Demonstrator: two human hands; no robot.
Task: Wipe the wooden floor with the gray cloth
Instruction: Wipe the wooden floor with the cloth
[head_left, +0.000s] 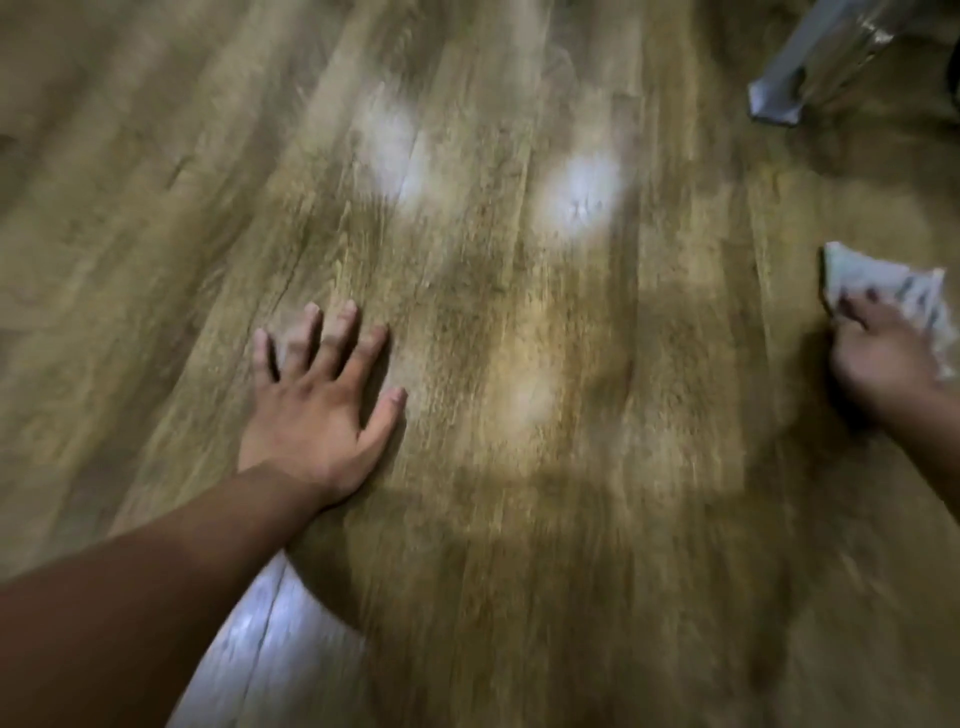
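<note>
The wooden floor (519, 467) fills the view, its brown planks running away from me. My left hand (317, 400) lies flat on the boards with its fingers spread and straight. At the far right edge my right hand (878, 358) rests on the crumpled gray cloth (898, 291), fingers bent over it and pressing it to the floor. The picture is blurred, so the exact hold on the cloth is hard to read.
A gray metal furniture leg (795, 78) stands on the floor at the top right. Pale light patches (582, 197) show on the planks ahead, and another bright patch (270, 639) lies under my left forearm.
</note>
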